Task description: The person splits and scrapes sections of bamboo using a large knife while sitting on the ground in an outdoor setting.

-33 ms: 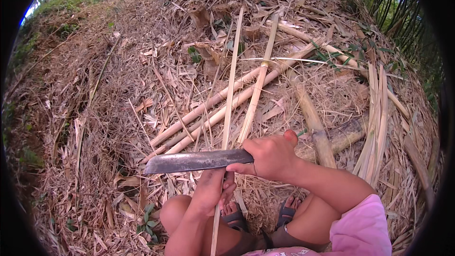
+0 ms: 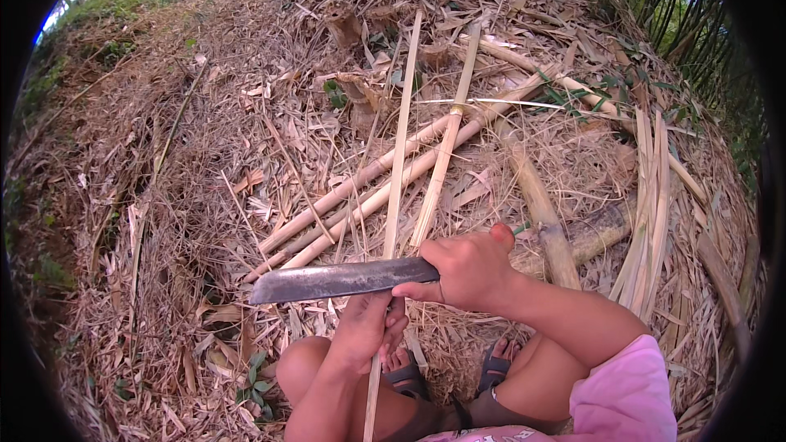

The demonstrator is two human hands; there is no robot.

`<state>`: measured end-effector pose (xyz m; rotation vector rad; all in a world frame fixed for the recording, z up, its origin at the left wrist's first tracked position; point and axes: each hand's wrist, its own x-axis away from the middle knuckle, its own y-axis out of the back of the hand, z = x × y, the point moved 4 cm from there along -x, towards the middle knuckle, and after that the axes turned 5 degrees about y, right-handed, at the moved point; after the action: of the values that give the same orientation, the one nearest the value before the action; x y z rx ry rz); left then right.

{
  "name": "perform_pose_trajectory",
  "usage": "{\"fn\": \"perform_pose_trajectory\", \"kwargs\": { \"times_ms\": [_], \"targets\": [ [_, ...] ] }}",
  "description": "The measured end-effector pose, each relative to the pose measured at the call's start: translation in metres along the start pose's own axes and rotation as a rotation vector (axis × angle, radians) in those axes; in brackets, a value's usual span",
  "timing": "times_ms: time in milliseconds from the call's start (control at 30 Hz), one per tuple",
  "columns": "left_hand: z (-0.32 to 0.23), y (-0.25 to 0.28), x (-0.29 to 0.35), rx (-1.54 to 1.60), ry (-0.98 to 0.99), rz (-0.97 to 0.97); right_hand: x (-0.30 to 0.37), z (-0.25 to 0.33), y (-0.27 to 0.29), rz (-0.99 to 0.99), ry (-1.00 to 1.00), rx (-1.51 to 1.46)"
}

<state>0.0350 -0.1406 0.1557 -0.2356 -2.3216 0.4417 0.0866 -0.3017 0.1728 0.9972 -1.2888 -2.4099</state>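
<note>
My right hand (image 2: 475, 272) is closed around the handle of a broad machete (image 2: 336, 280) with a dark, worn blade. The blade lies crosswise over a long pale bamboo strip (image 2: 399, 160), which runs from near my lap to far ahead. Just below the blade, my left hand (image 2: 364, 331) grips this strip with curled fingers, close to the metal. The handle is mostly hidden in my right fist. Where blade and strip meet, I cannot tell whether the edge cuts in.
Bamboo poles (image 2: 368, 200) lie beyond the blade, with another split piece (image 2: 446, 155) across them. Thin strips (image 2: 647, 213) are bundled at right near a thick log (image 2: 594, 239). Cut stumps (image 2: 344, 24) stand farther off. Dry leaves cover the sloping ground around my sandalled feet (image 2: 494, 367).
</note>
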Motion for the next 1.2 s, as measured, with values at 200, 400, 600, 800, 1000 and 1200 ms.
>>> {"fn": "perform_pose_trajectory", "kwargs": {
  "times_ms": [200,400,600,800,1000,1200],
  "targets": [
    [0.008,-0.001,0.007,-0.143,-0.079,-0.062,0.002,-0.006,0.001,-0.070,0.135,0.002],
    [0.002,-0.006,0.022,-0.142,-0.116,-0.059,-0.011,-0.025,0.007,-0.143,0.105,0.206],
    [0.011,-0.014,0.032,-0.249,-0.092,0.026,-0.016,-0.090,0.028,-0.098,-0.252,0.177],
    [0.011,-0.010,0.023,-0.265,-0.113,-0.042,-0.010,-0.034,0.005,0.003,-0.011,0.115],
    [0.014,-0.002,0.025,-0.349,-0.062,-0.067,-0.004,0.003,-0.001,-0.089,0.221,-0.026],
    [0.010,-0.002,0.032,-0.336,-0.105,-0.104,-0.005,-0.027,-0.005,-0.102,0.044,0.166]
  ]
}}
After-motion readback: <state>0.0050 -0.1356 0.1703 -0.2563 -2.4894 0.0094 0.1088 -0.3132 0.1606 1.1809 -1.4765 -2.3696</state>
